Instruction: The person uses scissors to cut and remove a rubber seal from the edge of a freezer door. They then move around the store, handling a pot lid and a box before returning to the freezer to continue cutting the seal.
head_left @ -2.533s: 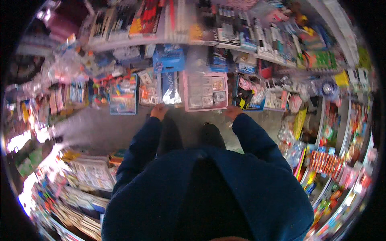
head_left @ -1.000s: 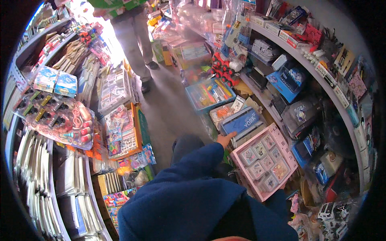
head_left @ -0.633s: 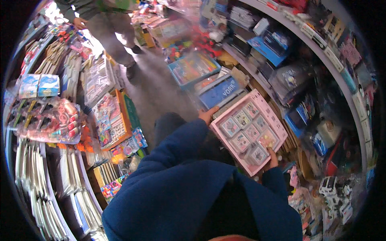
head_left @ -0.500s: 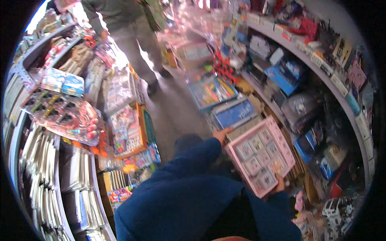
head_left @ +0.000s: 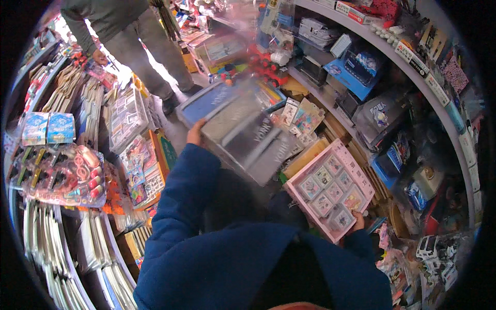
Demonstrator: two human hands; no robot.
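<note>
My left hand point(head_left: 196, 133) grips the edge of a clear plastic box point(head_left: 243, 135) with blue, grey and dark sections; the box is tilted and smeared by motion. At my right, a pink tray point(head_left: 292, 182) holds several small square clear cases point(head_left: 334, 192) with pictures in them. My right hand point(head_left: 357, 222) is closed on the tray's near right corner. Between the two boxes lie packs of colourful stickers or cards point(head_left: 307, 118) and a tan cardboard piece point(head_left: 305, 159).
Another person point(head_left: 139, 41) stands in the aisle at the far left. A curved shelf point(head_left: 398, 57) with packaged goods runs along the right. On the left are racks of notebooks point(head_left: 46, 237), blister packs point(head_left: 57, 175) and a clear bin point(head_left: 126, 116).
My left hand has let go of the pink tray and now holds the clear box, lifted and drawn leftward. Packs behind it are uncovered. My right hand stays on the tray.
</note>
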